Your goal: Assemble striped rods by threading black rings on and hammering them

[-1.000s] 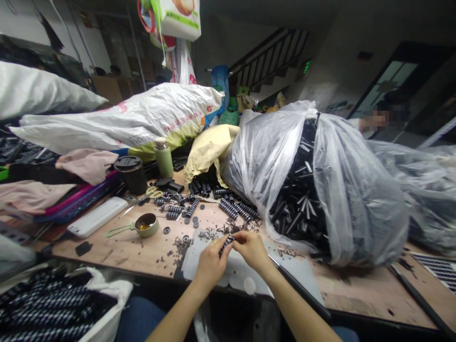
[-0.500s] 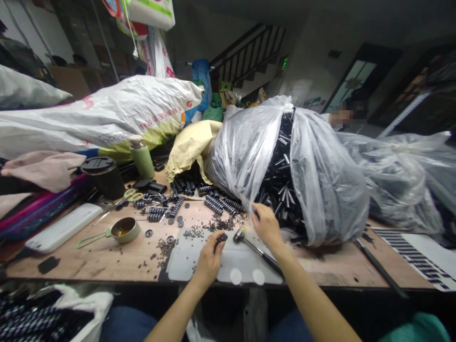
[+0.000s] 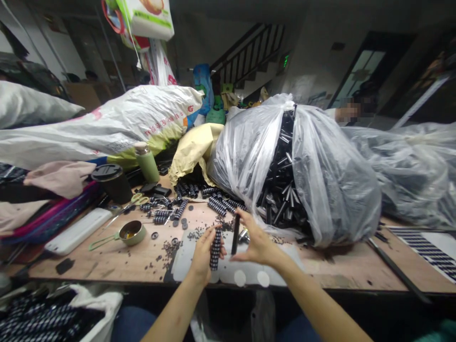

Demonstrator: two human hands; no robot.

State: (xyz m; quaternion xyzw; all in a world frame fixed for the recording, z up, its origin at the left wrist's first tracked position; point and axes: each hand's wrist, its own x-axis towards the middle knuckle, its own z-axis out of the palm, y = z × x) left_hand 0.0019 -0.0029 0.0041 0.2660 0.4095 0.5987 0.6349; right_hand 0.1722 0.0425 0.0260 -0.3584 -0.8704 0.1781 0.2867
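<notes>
My left hand [image 3: 203,254] grips a black-and-white patterned tube [image 3: 215,249], held upright above the pale mat [image 3: 188,266]. Close beside it, a plain black tube [image 3: 235,233] stands upright between the thumb and fingers of my right hand [image 3: 256,242]. The two tubes are apart. Behind the right hand the metal head of a hammer [image 3: 244,236] shows in part; its handle is hidden. A torn clear plastic bag [image 3: 242,156] full of black tubes [image 3: 283,194] bulges just beyond.
Patterned tubes [image 3: 216,206] lie by a yellow sack [image 3: 192,147]. Small black bits [image 3: 171,249] are scattered near a handled cup [image 3: 131,232]. Scissors [image 3: 138,199], a green bottle [image 3: 147,164] and a black tumbler [image 3: 112,183] stand left. A dark bar [image 3: 395,270] lies right; a person sits behind.
My right hand has come back from the bag's opening with a black tube and is now near the left hand. The left hand has turned its patterned tube upright.
</notes>
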